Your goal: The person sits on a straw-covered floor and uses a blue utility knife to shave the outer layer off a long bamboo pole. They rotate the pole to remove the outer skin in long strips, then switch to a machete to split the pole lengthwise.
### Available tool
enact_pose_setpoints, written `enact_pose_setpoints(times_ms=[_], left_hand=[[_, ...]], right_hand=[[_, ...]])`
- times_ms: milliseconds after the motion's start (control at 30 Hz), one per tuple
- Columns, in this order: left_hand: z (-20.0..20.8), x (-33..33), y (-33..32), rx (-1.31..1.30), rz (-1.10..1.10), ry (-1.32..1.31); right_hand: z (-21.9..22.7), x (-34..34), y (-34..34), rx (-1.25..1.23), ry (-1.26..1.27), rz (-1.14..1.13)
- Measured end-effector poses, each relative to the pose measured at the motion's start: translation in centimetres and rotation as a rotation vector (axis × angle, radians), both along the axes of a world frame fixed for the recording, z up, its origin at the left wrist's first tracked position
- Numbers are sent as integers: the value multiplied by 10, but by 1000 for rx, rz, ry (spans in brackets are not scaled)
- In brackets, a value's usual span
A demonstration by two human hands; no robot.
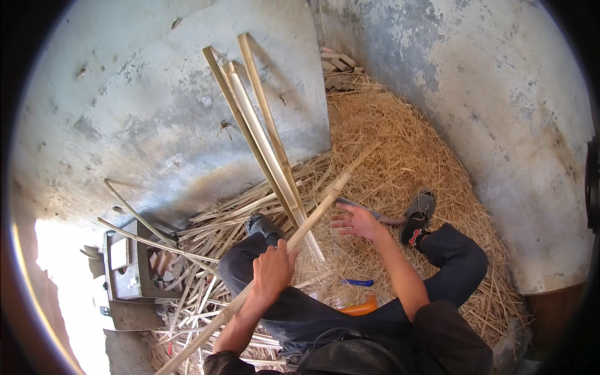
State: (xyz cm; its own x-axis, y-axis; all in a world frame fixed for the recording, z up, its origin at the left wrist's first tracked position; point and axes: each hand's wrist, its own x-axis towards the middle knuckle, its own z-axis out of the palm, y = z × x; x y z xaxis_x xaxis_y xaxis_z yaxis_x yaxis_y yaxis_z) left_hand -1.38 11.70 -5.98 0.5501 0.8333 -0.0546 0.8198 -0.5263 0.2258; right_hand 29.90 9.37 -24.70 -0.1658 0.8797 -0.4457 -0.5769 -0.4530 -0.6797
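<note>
Left wall [156, 112], right wall [500, 125] bound space; straw [400, 131] between, most open room right of pole. Leaning strips [264, 140] crowd left side. Bamboo pole [325, 205] crosses above left leg [287, 315]; long axis diagonal, lower left to upper right, far end over straw. Left hand [273, 269] clenched round pole. Right hand [356, 223] off pole, fingers spread, beside curved tool [392, 220]; contact unclear.

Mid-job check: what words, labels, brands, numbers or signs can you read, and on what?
No text can be read.
Right shoe: a red mark, too small to read.
Blue object: too small to tell whether it bears lettering.
Long pale strip in the left hand: no writing visible.
</note>
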Motion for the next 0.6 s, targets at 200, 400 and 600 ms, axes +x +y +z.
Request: enact_pose_setpoints(times_ms=[200,400,600], left_hand=[[14,28,12,-41,-153,151],[82,46,21,238,-431,-306],[105,-14,7,-962,-592,-470]], right_hand=[[49,-23,6,65,204,-159],[-1,-34,11,-70,347,-569],[-22,-10,4,-101,497,-684]])
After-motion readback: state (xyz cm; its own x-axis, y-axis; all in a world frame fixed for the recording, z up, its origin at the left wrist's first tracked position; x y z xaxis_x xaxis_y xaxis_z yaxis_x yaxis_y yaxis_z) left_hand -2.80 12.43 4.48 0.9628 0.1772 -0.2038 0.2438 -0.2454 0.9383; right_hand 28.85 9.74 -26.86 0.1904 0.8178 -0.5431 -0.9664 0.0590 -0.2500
